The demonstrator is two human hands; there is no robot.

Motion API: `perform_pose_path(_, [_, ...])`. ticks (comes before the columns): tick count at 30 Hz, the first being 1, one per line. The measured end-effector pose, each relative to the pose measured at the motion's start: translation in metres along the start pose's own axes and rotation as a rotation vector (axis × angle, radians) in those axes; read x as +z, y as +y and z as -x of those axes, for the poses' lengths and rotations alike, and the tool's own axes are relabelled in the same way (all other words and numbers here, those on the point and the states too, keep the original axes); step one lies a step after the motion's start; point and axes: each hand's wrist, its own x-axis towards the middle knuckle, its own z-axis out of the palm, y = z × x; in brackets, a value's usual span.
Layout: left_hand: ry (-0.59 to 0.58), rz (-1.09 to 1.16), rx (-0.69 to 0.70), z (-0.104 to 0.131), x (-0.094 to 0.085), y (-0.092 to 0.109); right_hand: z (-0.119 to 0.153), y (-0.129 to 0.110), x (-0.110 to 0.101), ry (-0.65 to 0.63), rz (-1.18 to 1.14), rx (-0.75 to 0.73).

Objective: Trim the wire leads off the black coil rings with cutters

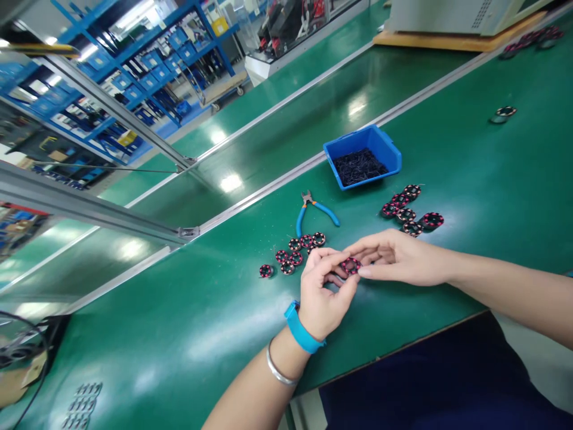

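My left hand [323, 289] and my right hand [398, 257] meet over the green table [188, 334], both pinching one small black ring with pink windings [350, 265]. The left wrist wears a blue band and a silver bangle. Just left of the hands lies a cluster of several similar rings [298, 249], with one ring [265, 271] apart from it. A second pile of rings [409, 209] lies behind my right hand. Blue-handled cutters [313, 210] rest on the table beyond the left cluster.
A blue bin [363, 155] of small black parts stands behind the cutters. A lone ring [504, 113] lies far right, more rings at the top right corner. A conveyor belt [286, 137] runs behind a metal rail. Blue shelving fills the background.
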Motion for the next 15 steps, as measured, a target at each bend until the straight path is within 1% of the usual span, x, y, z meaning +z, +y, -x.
perform_pose_path(2, [-0.025,0.009,-0.002,0.001,0.0,0.001,-0.003,0.002,0.0,-0.005,-0.103,0.058])
perform_pose_path(4, [-0.015,0.044,-0.056,0.002,-0.001,0.002,-0.006,0.005,0.002,0.047,-0.148,0.093])
perform_pose_path(7, [-0.027,0.043,-0.167,0.002,-0.004,0.005,-0.006,0.007,0.005,0.127,-0.157,0.094])
perform_pose_path(9, [-0.066,-0.013,-0.198,0.002,-0.005,0.006,-0.006,0.007,0.007,0.129,-0.159,0.091])
perform_pose_path(12, [-0.081,-0.081,-0.17,0.002,-0.006,0.007,-0.005,0.005,0.01,0.099,-0.174,0.099])
perform_pose_path(15, [-0.085,-0.114,-0.122,0.003,-0.006,0.008,-0.005,0.004,0.012,0.106,-0.154,0.106])
